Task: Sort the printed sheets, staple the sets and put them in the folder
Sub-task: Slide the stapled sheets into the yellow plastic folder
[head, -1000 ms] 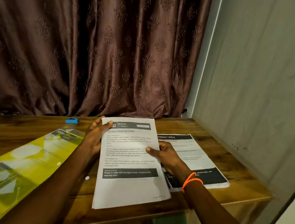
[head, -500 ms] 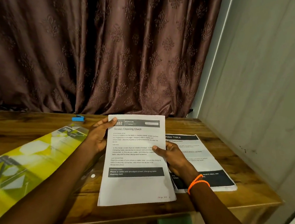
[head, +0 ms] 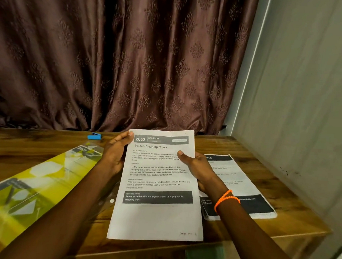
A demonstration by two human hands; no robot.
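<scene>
I hold a set of printed sheets (head: 155,214), headed "Screen Cleaning Check", over the wooden table (head: 21,150). My left hand (head: 116,153) grips its upper left edge. My right hand (head: 196,166), with an orange bracelet at the wrist, grips its right edge with the thumb on top. A second pile of printed sheets (head: 249,188) lies flat on the table to the right, partly under my right arm. A yellow-green folder (head: 28,185) with a clear plastic cover lies at the left. A small blue stapler (head: 94,136) rests at the back, near the curtain.
A brown patterned curtain (head: 120,54) hangs behind the table. A grey wall (head: 301,98) closes the right side. The table's front edge (head: 290,237) runs just below the sheets, with something green (head: 205,254) under it.
The set of sheets has tilted up a little and shifted slightly right in view. My right thumb has slid higher along its right edge. The camera view has shifted.
</scene>
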